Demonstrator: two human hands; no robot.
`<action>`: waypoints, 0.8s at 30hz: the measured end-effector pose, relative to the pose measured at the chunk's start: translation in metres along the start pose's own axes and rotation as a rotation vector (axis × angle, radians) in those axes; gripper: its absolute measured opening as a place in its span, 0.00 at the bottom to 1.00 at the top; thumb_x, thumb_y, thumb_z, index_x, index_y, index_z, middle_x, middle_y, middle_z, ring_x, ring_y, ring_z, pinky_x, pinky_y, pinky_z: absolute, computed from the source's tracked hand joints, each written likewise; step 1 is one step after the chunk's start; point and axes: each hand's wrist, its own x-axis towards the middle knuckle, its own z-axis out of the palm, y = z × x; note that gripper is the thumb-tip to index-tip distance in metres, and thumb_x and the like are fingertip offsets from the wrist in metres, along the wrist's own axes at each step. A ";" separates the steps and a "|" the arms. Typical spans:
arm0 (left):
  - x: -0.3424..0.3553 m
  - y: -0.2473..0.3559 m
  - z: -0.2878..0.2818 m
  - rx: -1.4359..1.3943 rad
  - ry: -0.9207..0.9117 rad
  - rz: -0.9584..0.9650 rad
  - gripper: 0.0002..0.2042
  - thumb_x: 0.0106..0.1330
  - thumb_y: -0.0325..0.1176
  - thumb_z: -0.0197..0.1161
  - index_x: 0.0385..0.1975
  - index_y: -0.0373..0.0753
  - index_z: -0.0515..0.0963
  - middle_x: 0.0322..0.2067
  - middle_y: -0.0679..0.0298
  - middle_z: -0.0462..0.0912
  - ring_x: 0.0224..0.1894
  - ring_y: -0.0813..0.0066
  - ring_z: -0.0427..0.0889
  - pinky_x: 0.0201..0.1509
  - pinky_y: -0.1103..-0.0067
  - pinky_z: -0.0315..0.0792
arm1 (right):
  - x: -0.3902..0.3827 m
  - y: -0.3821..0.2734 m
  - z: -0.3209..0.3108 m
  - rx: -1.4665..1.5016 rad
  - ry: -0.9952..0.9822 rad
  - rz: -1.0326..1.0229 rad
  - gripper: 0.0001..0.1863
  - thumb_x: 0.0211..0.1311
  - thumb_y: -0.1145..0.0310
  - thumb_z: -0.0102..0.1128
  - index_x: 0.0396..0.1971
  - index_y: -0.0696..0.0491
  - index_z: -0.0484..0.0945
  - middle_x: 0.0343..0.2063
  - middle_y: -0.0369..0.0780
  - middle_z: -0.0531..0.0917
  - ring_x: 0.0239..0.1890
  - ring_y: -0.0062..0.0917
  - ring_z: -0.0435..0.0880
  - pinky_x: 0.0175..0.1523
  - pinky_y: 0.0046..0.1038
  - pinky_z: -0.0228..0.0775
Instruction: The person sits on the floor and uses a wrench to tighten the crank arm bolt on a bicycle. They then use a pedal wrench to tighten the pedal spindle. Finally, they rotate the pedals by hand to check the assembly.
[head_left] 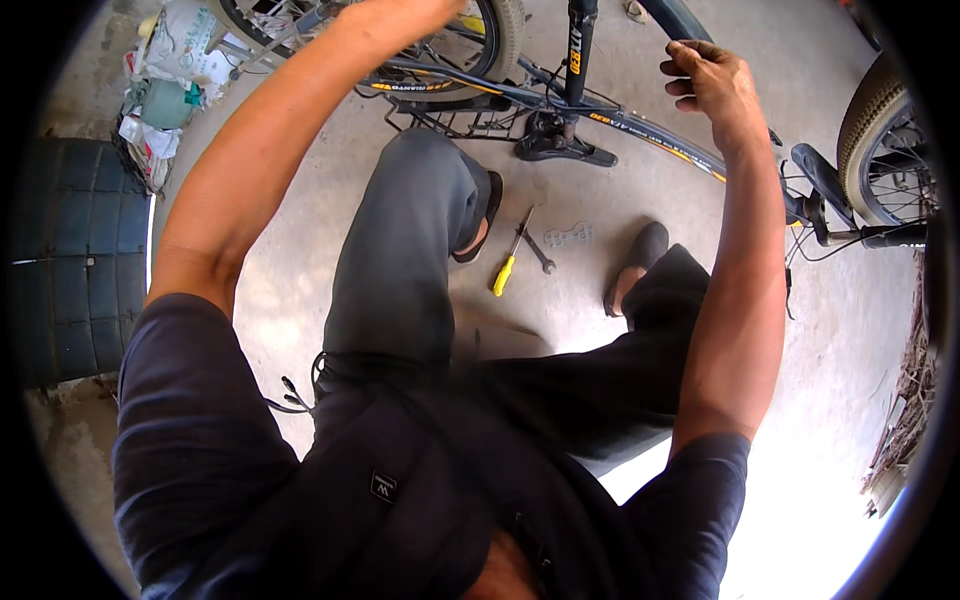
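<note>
A bicycle with a black frame (650,130) stands upside down in front of me, its saddle (560,145) on the floor. My left hand (435,8) reaches over the rear wheel (508,40) at the top edge, where its fingers are cut off from view. To the right of the seat tube (577,50), my right hand (712,82) is raised above the frame, its fingers loosely bent and apart, with nothing visible in them. Between my feet lie a yellow-handled screwdriver (504,275), a dark open-end wrench (541,255) and a flat silver multi-hole wrench (568,235).
The bicycle's front wheel (885,150) and handlebar (890,237) are at the right. A rear rack (455,122) hangs beneath the rear wheel. Bags and odds and ends (170,80) lie at the far left, above a dark blue ribbed object (85,260). Dry sticks (905,400) lean at the right edge.
</note>
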 end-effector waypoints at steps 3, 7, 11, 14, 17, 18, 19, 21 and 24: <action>-0.016 0.009 -0.022 -0.096 -0.017 -0.138 0.12 0.54 0.27 0.60 0.37 0.31 0.70 0.36 0.46 0.71 0.40 0.44 0.74 0.42 0.59 0.70 | -0.001 0.000 0.008 -0.021 -0.045 0.000 0.20 0.62 0.59 0.58 0.45 0.59 0.79 0.33 0.38 0.84 0.29 0.19 0.81 0.35 0.22 0.74; -0.013 0.018 -0.011 -0.148 0.260 0.050 0.13 0.54 0.28 0.61 0.38 0.30 0.71 0.35 0.47 0.71 0.39 0.43 0.74 0.41 0.59 0.71 | 0.005 0.011 0.008 -0.052 -0.089 0.004 0.20 0.63 0.57 0.57 0.46 0.57 0.79 0.35 0.37 0.85 0.31 0.19 0.81 0.36 0.21 0.74; -0.019 0.049 0.012 -0.244 0.021 0.045 0.14 0.54 0.28 0.60 0.39 0.30 0.71 0.35 0.47 0.71 0.39 0.44 0.75 0.41 0.59 0.71 | -0.003 0.002 -0.003 0.034 -0.001 0.040 0.14 0.59 0.64 0.59 0.36 0.61 0.79 0.27 0.41 0.83 0.25 0.23 0.81 0.31 0.26 0.74; -0.046 0.075 0.007 -0.390 0.006 0.039 0.17 0.54 0.30 0.62 0.43 0.31 0.71 0.34 0.47 0.72 0.38 0.44 0.76 0.40 0.60 0.72 | -0.013 -0.001 -0.006 0.082 -0.007 0.020 0.14 0.61 0.65 0.57 0.36 0.63 0.79 0.26 0.41 0.82 0.21 0.23 0.80 0.27 0.25 0.74; -0.058 0.090 -0.001 -0.499 -0.160 -0.109 0.20 0.55 0.32 0.63 0.46 0.32 0.71 0.37 0.46 0.73 0.39 0.45 0.77 0.42 0.60 0.73 | -0.009 0.006 -0.011 0.062 0.019 0.078 0.14 0.61 0.65 0.57 0.36 0.63 0.79 0.26 0.41 0.82 0.21 0.23 0.80 0.27 0.25 0.74; -0.065 0.091 0.003 -0.507 -0.173 -0.087 0.20 0.55 0.32 0.63 0.48 0.33 0.71 0.39 0.46 0.73 0.41 0.46 0.77 0.43 0.61 0.73 | -0.014 0.005 -0.012 0.061 0.022 0.068 0.15 0.61 0.65 0.57 0.36 0.63 0.79 0.26 0.41 0.83 0.21 0.23 0.80 0.27 0.25 0.74; -0.071 0.091 0.004 -0.514 -0.187 -0.066 0.21 0.55 0.33 0.64 0.49 0.34 0.71 0.40 0.45 0.73 0.42 0.46 0.77 0.43 0.62 0.73 | -0.017 0.004 -0.012 0.060 0.023 0.060 0.15 0.61 0.64 0.57 0.36 0.63 0.79 0.26 0.41 0.83 0.21 0.23 0.80 0.27 0.25 0.74; -0.075 0.092 0.004 -0.490 -0.171 -0.089 0.22 0.55 0.33 0.65 0.50 0.32 0.72 0.44 0.47 0.75 0.45 0.47 0.76 0.48 0.65 0.72 | -0.012 0.006 -0.019 0.041 0.037 0.075 0.15 0.61 0.64 0.56 0.36 0.63 0.79 0.26 0.41 0.83 0.21 0.23 0.80 0.27 0.25 0.74; -0.083 0.094 -0.004 -0.458 -0.131 -0.076 0.22 0.58 0.35 0.66 0.50 0.32 0.73 0.46 0.51 0.76 0.47 0.50 0.76 0.51 0.68 0.71 | -0.014 0.007 -0.028 0.063 0.084 0.073 0.15 0.61 0.64 0.55 0.37 0.62 0.79 0.26 0.41 0.83 0.21 0.23 0.80 0.27 0.25 0.74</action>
